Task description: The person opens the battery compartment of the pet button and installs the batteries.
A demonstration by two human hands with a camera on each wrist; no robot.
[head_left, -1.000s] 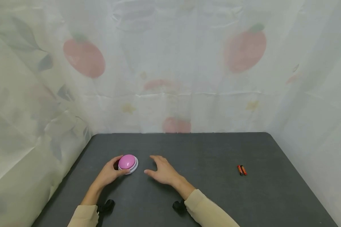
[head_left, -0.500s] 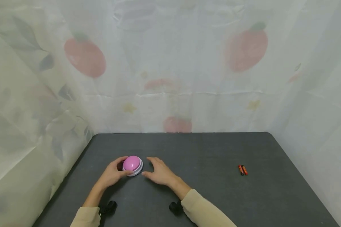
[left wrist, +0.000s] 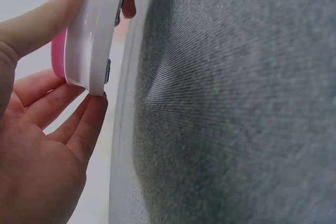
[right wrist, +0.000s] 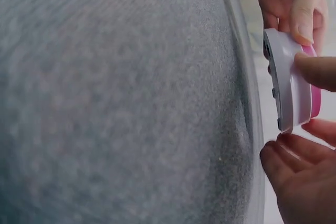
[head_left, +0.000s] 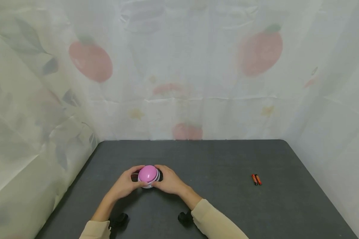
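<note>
Pink button [head_left: 148, 173], gripped by left hand [head_left: 126, 184], right hand [head_left: 169, 183]

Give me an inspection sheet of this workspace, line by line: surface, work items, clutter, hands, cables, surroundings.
Surface: dark grey table, matte, with a rounded far right corner.
Work items: pink dome button on a white base, raised off the table between both hands; the wrist views show a gap under the base.
Clutter: two small red batteries lying side by side, far to the right, apart from the hands.
Hands: left hand grips the button's left side; right hand grips its right side, fingers on the rim.
Cables: nothing seen; black wrist-worn devices at both cuffs.
Surroundings: pale curtain printed with red fruit and leaves, closing in the back and both sides.
</note>
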